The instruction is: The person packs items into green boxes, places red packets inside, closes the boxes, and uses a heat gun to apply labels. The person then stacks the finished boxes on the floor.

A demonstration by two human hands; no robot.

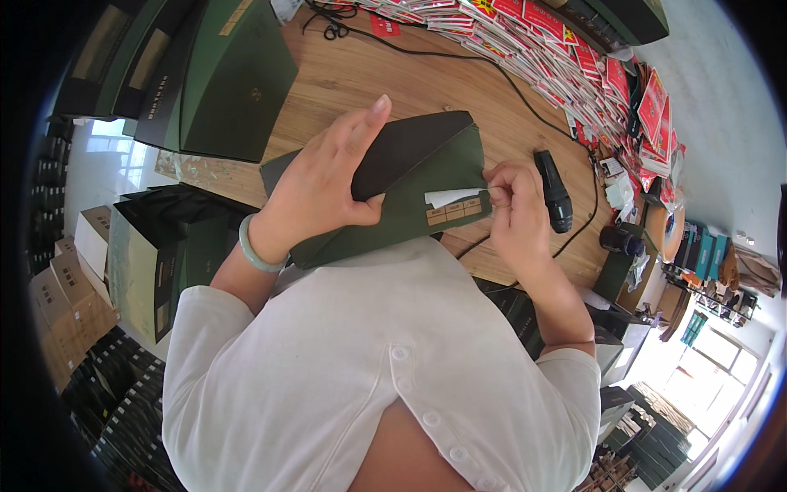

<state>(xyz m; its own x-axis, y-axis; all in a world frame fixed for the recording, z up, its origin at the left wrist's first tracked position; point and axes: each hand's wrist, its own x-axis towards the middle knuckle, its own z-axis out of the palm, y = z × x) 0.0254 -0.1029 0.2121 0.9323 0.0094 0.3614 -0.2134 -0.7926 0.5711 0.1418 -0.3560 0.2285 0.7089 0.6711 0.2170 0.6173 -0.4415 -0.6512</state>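
Note:
A dark green and black gift box [402, 182] lies tilted on the wooden table, close against my white shirt. My left hand [316, 184] is over its left part, fingers stretched out and thumb apart, gripping nothing. A row of tan labels [453, 211] sits along the box's near right edge. Just above them runs a narrow white paper strip [449, 197]. At the strip's right end, my right hand [518, 205] pinches with thumb and fingers at the box's right edge. Whether the strip's tip is fully between those fingertips is partly hidden.
To the right lies a black handheld device [553, 193] near a black cable [525, 94]. Piles of red and white packets [566, 61] line the far edge. Larger green boxes [234, 82] stand at far left, with black scissors [334, 33] farther back. Cartons [70, 287] are stacked at left.

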